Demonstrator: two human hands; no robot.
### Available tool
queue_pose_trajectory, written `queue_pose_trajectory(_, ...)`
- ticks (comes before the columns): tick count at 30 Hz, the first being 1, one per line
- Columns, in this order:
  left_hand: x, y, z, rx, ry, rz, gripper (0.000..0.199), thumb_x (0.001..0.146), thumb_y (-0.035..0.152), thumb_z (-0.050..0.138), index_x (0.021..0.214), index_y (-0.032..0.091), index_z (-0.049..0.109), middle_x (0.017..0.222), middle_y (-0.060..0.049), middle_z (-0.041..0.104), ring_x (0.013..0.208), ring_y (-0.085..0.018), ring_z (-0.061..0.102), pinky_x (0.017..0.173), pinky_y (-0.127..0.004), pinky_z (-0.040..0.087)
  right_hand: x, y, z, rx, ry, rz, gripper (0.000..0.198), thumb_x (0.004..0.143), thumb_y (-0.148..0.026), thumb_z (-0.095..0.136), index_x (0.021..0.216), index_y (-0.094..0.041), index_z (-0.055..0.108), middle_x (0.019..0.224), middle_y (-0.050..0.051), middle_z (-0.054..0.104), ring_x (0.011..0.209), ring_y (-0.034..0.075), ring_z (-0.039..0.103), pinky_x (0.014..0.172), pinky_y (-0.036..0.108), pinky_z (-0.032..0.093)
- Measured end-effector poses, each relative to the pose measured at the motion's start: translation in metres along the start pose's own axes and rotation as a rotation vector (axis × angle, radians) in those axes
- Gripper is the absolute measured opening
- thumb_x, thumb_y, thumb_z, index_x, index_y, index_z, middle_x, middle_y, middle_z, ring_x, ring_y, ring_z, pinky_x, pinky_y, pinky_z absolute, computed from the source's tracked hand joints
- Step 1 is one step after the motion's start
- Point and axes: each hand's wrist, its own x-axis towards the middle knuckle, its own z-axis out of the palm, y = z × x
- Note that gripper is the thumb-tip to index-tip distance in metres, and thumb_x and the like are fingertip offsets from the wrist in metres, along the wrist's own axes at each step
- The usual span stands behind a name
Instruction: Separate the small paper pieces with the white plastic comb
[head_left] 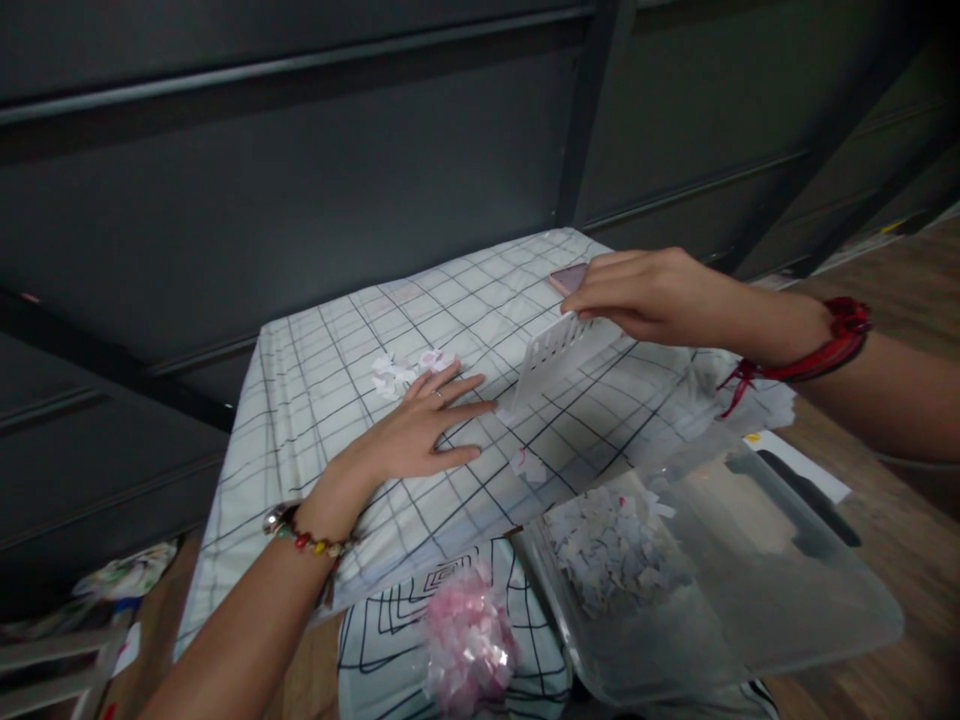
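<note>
My left hand lies flat on the checked tablecloth, fingers spread. Torn white and pink paper scraps sit just beyond its fingers. My right hand pinches the upper edge of a thin white plastic piece with a row of slots, which stands tilted on its edge on the cloth. Part of that piece is hidden by the hand. A pinkish phone-like flat object lies behind my right fingers. One loose scrap rests between the hands, nearer to me.
A clear plastic box at the table's near right holds many paper shreds. Shiny pink crinkled plastic rests on patterned fabric below the table edge. A dark panelled wall stands behind the table.
</note>
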Motion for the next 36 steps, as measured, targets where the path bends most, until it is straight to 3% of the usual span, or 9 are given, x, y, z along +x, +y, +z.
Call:
queue_pose_trajectory(11, -0.002, 0.000, 0.001, -0.063, 0.086, 0.084, 0.040, 0.088, 0.044, 0.058, 0.123, 0.024, 0.058, 0.146, -0.007, 0.033, 0.138, -0.031, 0.016, 0.111, -0.052, 0.017, 0.012, 0.016, 0.015, -0.036, -0.022, 0.105, 0.029, 0.088, -0.019, 0.038, 0.099, -0.022, 0.065, 0.087, 0.003, 0.064, 0.086, 0.017, 0.058, 0.079, 0.036, 0.046)
queue_pose_trajectory(19, -0.009, -0.010, -0.013, -0.068, 0.312, -0.018, 0.032, 0.094, 0.035, 0.047, 0.121, 0.020, 0.055, 0.137, -0.010, 0.042, 0.135, -0.025, 0.026, 0.110, -0.047, 0.025, 0.011, 0.025, 0.008, 0.003, 0.000, 0.122, 0.031, 0.090, -0.026, 0.036, 0.100, -0.023, 0.065, 0.090, 0.003, 0.065, 0.086, 0.017, 0.058, 0.077, 0.035, 0.046)
queue_pose_trajectory(24, -0.011, -0.020, -0.006, 0.055, 0.232, -0.076, 0.043, 0.092, 0.038, 0.050, 0.129, 0.018, 0.046, 0.140, -0.012, 0.040, 0.136, -0.029, 0.023, 0.109, -0.050, 0.023, 0.019, 0.034, 0.017, 0.031, -0.038, 0.062, 0.030, 0.088, -0.021, 0.038, 0.098, -0.021, 0.066, 0.091, 0.004, 0.066, 0.087, 0.016, 0.058, 0.078, 0.033, 0.046)
queue_pose_trajectory(31, -0.020, -0.030, -0.002, 0.163, 0.125, -0.276, 0.064, 0.090, 0.052, 0.048, 0.141, 0.020, 0.028, 0.147, -0.014, 0.029, 0.137, -0.038, 0.015, 0.106, -0.061, 0.016, 0.068, 0.041, 0.038, 0.052, -0.025, 0.048, 0.032, 0.090, -0.019, 0.035, 0.097, -0.011, 0.066, 0.090, 0.008, 0.067, 0.086, 0.015, 0.057, 0.078, 0.030, 0.043)
queue_pose_trajectory(36, -0.021, -0.029, -0.002, 0.196, 0.070, -0.346, 0.071, 0.089, 0.057, 0.046, 0.143, 0.016, 0.025, 0.149, -0.017, 0.024, 0.138, -0.038, 0.011, 0.107, -0.060, 0.015, 0.069, 0.048, 0.031, 0.071, 0.040, 0.068, 0.032, 0.091, -0.024, 0.036, 0.101, -0.014, 0.065, 0.091, 0.008, 0.067, 0.085, 0.015, 0.057, 0.074, 0.029, 0.042)
